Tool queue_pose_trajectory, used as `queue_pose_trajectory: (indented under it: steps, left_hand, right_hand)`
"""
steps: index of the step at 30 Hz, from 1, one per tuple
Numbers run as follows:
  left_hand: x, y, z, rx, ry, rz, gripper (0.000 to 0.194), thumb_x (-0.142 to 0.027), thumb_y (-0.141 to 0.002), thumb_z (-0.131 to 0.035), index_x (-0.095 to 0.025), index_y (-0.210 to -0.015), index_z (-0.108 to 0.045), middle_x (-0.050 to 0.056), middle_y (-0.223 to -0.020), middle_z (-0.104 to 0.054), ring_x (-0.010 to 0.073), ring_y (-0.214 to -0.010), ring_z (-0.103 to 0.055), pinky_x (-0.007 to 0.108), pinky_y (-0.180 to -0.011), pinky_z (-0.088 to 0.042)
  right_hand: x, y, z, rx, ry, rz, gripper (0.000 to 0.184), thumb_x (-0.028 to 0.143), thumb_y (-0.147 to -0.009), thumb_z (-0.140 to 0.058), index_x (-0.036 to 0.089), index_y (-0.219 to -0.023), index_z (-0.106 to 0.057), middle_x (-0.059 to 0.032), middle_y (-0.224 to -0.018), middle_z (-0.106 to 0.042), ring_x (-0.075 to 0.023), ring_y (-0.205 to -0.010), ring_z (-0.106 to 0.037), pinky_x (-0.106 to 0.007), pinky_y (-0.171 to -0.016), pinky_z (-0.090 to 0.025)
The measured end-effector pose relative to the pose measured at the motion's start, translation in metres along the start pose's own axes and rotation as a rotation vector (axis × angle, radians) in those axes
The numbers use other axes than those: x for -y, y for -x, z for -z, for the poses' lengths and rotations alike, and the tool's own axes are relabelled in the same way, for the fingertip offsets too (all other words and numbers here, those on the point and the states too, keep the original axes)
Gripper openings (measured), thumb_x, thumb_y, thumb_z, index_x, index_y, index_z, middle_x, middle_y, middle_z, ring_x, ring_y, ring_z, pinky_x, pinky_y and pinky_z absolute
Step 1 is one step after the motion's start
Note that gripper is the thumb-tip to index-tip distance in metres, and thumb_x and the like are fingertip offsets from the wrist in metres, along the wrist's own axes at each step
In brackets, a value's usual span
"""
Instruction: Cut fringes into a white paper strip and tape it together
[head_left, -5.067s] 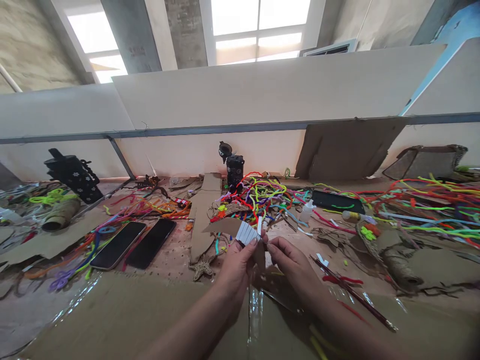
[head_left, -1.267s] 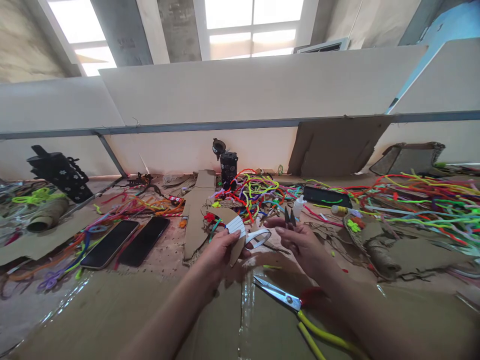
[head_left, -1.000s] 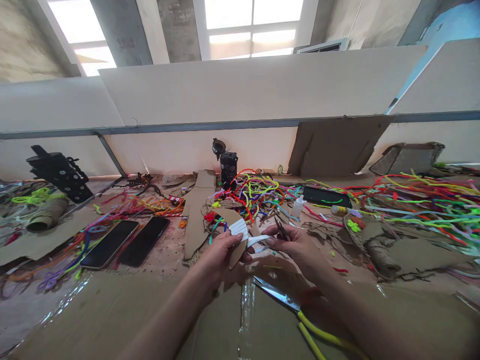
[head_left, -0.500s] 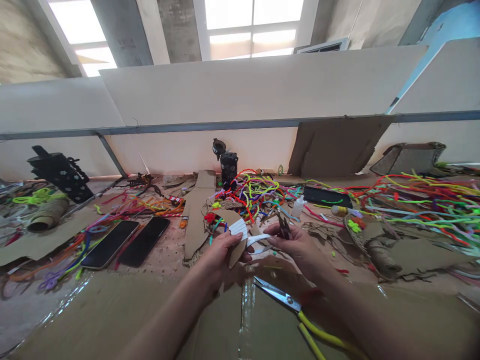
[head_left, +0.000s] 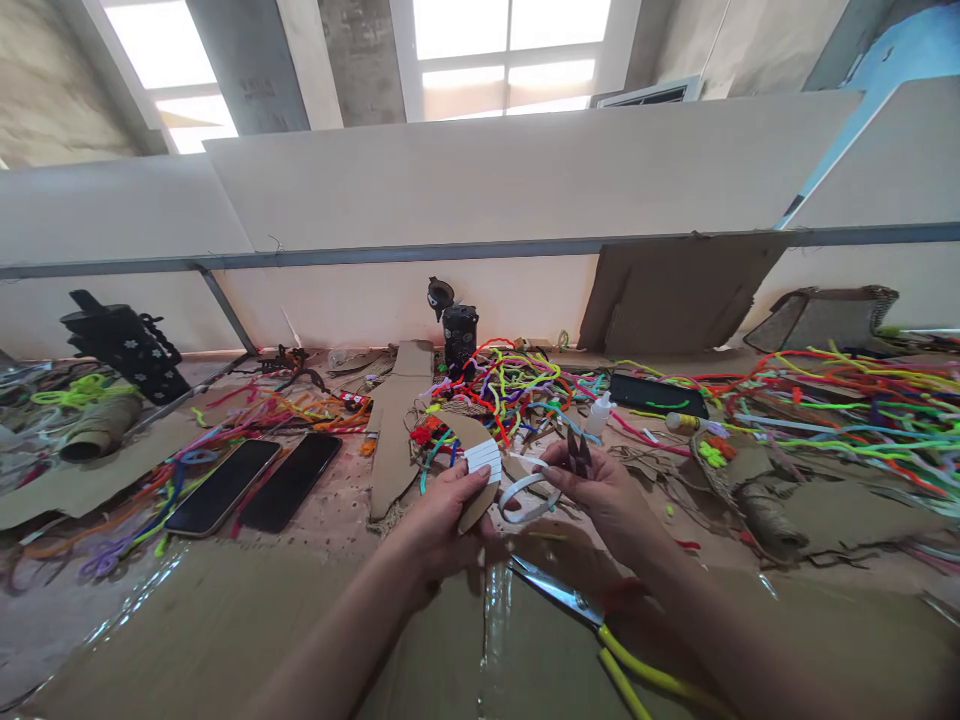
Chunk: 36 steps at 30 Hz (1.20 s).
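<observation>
My left hand [head_left: 444,510] is closed on a curved brown cardboard piece [head_left: 472,445] wrapped with white paper strips at mid-table. My right hand [head_left: 600,490] is closed on small dark snips [head_left: 578,452], blades pointing up, and its fingers also pinch a looped white paper strip [head_left: 525,493] hanging between the two hands. Yellow-handled scissors [head_left: 592,625] lie on the cardboard sheet just below my right wrist.
Two black phones [head_left: 255,485] lie to the left. A tangle of coloured pipe cleaners [head_left: 525,385] spreads behind the hands and to the right. A black bottle [head_left: 459,335], a small white glue bottle [head_left: 598,413], twine spools [head_left: 769,515] and cardboard scraps [head_left: 394,430] crowd the table.
The white strip now hangs as a free loop from my right hand, apart from the cardboard piece. My right hand with the snips has lifted slightly to the right.
</observation>
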<state>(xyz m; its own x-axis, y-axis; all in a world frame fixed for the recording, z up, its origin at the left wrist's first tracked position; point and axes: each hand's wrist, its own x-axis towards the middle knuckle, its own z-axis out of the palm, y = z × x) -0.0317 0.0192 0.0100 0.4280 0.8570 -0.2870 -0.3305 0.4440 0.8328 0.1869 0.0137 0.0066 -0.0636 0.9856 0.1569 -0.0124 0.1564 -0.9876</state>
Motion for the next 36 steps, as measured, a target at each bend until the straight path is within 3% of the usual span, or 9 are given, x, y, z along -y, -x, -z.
queue_pose_trajectory:
  steps: [3, 6, 11, 17, 27, 36]
  left_hand:
    - [-0.002, 0.001, -0.001, -0.023, -0.078, -0.062, 0.029, -0.042, -0.087, -0.073, -0.016, -0.095, -0.062, 0.003, -0.072, -0.069, 0.0067, -0.039, -0.041, 0.019, -0.042, -0.036]
    - [-0.005, 0.002, -0.003, -0.035, -0.093, -0.066, 0.023, -0.035, -0.078, -0.076, -0.015, -0.084, -0.065, -0.003, -0.057, -0.053, 0.0079, -0.044, -0.038, 0.02, -0.045, -0.037]
    - [-0.004, 0.003, -0.008, -0.048, -0.089, -0.096, 0.029, -0.013, -0.063, -0.072, -0.013, -0.092, -0.072, 0.004, -0.086, -0.068, 0.0077, -0.059, -0.049, 0.02, -0.056, -0.038]
    - [-0.005, 0.006, -0.014, 0.002, -0.095, -0.083, 0.045, -0.009, -0.065, -0.068, -0.017, -0.109, -0.074, 0.007, -0.099, -0.07, 0.0131, -0.075, -0.057, 0.022, -0.065, -0.039]
    - [-0.001, 0.004, -0.01, 0.078, -0.172, -0.151, 0.047, -0.008, -0.064, -0.067, -0.019, -0.109, -0.073, 0.009, -0.116, -0.069, 0.0203, -0.097, -0.061, 0.023, -0.075, -0.043]
    - [0.0, 0.004, -0.012, 0.089, -0.18, -0.183, 0.049, -0.009, -0.066, -0.067, -0.02, -0.114, -0.075, 0.009, -0.118, -0.071, 0.0214, -0.103, -0.062, 0.024, -0.082, -0.046]
  right_hand:
    - [0.004, -0.001, 0.0, -0.042, -0.009, -0.005, 0.046, 0.063, -0.069, -0.091, 0.023, -0.083, -0.072, -0.0027, -0.081, -0.066, -0.0221, -0.076, -0.06, -0.034, -0.071, -0.049]
    - [0.008, -0.001, -0.001, -0.054, 0.055, 0.053, 0.039, 0.056, -0.071, -0.09, 0.023, -0.082, -0.072, -0.0014, -0.08, -0.066, -0.0209, -0.074, -0.058, -0.033, -0.071, -0.048]
    - [0.007, 0.005, -0.005, 0.015, 0.245, 0.129, 0.024, 0.047, -0.083, -0.078, 0.024, -0.084, -0.071, -0.0006, -0.076, -0.066, -0.02, -0.069, -0.057, -0.031, -0.064, -0.043]
    - [0.003, 0.009, -0.009, 0.018, 0.408, 0.206, 0.018, 0.043, -0.087, -0.074, 0.025, -0.089, -0.074, -0.0011, -0.076, -0.069, -0.0216, -0.07, -0.06, -0.031, -0.062, -0.042]
    - [-0.003, 0.011, -0.009, 0.037, 0.445, 0.237, 0.01, 0.035, -0.091, -0.071, 0.026, -0.095, -0.074, -0.0028, -0.091, -0.075, -0.0247, -0.082, -0.066, -0.033, -0.072, -0.047]
    - [-0.003, 0.012, -0.008, 0.042, 0.49, 0.261, 0.007, 0.029, -0.089, -0.071, 0.026, -0.094, -0.074, -0.0024, -0.088, -0.075, -0.0244, -0.079, -0.066, -0.032, -0.07, -0.046]
